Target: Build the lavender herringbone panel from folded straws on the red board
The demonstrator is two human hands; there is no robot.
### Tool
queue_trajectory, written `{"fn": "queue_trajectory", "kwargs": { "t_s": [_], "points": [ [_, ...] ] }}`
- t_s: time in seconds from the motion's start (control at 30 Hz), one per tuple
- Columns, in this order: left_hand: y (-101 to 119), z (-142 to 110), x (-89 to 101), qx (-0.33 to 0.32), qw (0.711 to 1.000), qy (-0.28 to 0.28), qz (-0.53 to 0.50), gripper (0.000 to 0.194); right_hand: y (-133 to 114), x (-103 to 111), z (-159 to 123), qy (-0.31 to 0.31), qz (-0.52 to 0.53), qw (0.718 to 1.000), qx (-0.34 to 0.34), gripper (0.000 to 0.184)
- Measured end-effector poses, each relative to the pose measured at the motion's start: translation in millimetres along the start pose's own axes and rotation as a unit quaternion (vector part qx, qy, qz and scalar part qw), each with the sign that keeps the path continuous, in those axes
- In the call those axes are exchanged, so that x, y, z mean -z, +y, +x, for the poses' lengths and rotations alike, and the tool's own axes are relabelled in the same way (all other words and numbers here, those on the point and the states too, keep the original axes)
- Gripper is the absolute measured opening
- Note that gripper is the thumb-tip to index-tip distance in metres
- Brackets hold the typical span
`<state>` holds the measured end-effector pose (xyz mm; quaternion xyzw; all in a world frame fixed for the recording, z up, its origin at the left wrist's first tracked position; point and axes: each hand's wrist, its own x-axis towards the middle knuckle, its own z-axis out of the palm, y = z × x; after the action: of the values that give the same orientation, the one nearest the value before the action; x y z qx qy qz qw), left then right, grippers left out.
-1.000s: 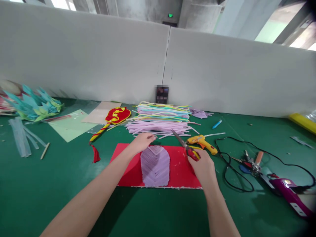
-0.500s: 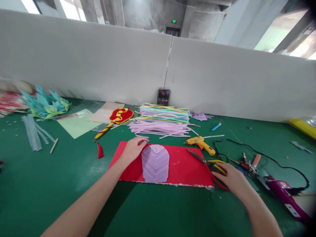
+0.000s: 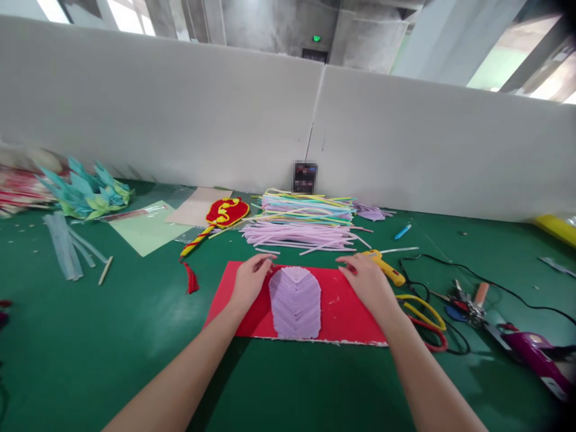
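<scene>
My left hand (image 3: 251, 281) rests at the upper left of a red board (image 3: 346, 306), its fingers bent, thumb a little apart, and no held thing visible. On the board lies a pad of lilac pipe cleaners (image 3: 296, 303), laid in a chevron pattern with a rounded top. My right hand (image 3: 369, 282) hovers over the board's upper right part, thumb and fingers apart and nothing in them. Right of that forearm lie scissors (image 3: 425, 312) with yellow and red handles; the forearm hides their blades. Behind the board is a pile of lilac pipe cleaners (image 3: 299, 235).
A yellow glue gun (image 3: 389, 268) with a black cord lies partly behind my right hand. Far right are a purple tool (image 3: 535, 354) and a bunch of keys (image 3: 472, 312). At left are a red-and-yellow fan (image 3: 227, 211), a green sheet (image 3: 148, 227) and clear strips (image 3: 63, 246).
My right hand has let go of the scissors, which now lie at the board's right side, and has moved left over the board. My left hand stays by the board's upper edge.
</scene>
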<state>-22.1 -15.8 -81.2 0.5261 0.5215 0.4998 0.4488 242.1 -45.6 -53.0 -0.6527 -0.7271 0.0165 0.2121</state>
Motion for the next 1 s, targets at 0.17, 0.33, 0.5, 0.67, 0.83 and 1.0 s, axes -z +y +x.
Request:
{"fn": "queue_trajectory", "kwargs": {
  "t_s": [0.17,0.33,0.5,0.67,0.83,1.0],
  "points": [
    [8.1,1.5,7.0,0.079,0.935,-0.032,-0.343,0.028,-21.5,-38.2,43.5,0.026,-0.112,0.993,0.021,0.028],
    [8.5,4.8,12.4,0.164,0.860,-0.105,-0.472,0.043,-18.3,-50.9,56.5,0.034,-0.121,0.992,0.031,0.018],
    [5.2,5.1,11.2,0.169,0.851,-0.102,-0.487,0.045,-16.3,-41.6,49.1,0.074,-0.099,0.992,0.027,0.021],
    [6.0,4.4,11.7,0.164,0.851,-0.103,-0.488,0.045,-38.2,-15.3,22.7,0.199,0.077,0.977,0.026,0.023],
    [7.8,4.0,10.8,0.157,0.897,-0.083,-0.405,0.042,-56.0,4.3,-10.0,0.214,0.174,0.960,0.036,0.021],
    [11.4,2.5,6.3,0.125,0.924,-0.081,-0.352,0.039,-44.2,-1.6,-18.8,0.250,0.207,0.946,-0.007,0.022]
  ]
}}
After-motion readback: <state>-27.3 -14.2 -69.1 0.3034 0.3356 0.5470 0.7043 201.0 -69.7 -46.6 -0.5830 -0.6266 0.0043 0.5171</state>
